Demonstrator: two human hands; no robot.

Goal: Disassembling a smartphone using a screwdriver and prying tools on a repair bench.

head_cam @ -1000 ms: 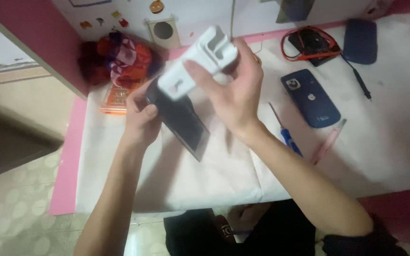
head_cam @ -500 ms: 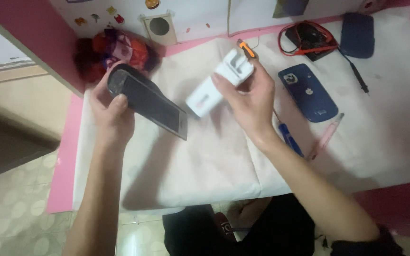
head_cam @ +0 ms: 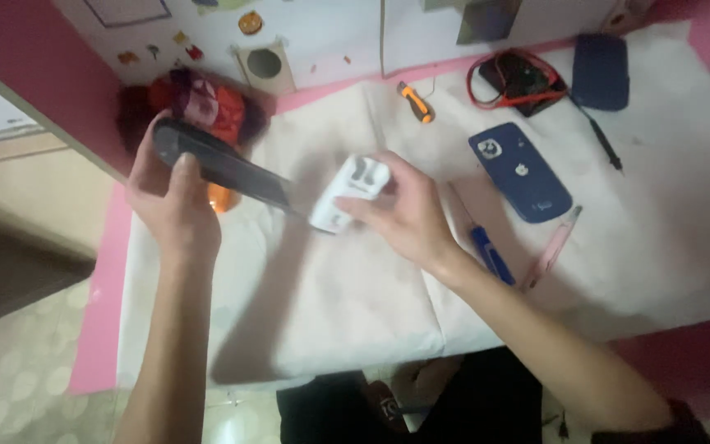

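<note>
Toward the table's [head_cam: 306, 329] left edge: left hand [head_cam: 170, 201] grips a dark phone [head_cam: 223, 164], raised and tilted, screen side turned down. Right hand [head_cam: 404, 214] closes on a white charger block [head_cam: 345, 193], low over the cloth at centre. Far right corner: dark blue pouch [head_cam: 600, 71], shut, contents hidden.

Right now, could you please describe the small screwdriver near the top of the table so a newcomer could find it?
Start at the white cloth covering the pink table. Along its far edge, left of the red-and-black meter, lies the short orange-and-black screwdriver. The blue-handled screwdriver lies much nearer, beside the right hand.
</note>
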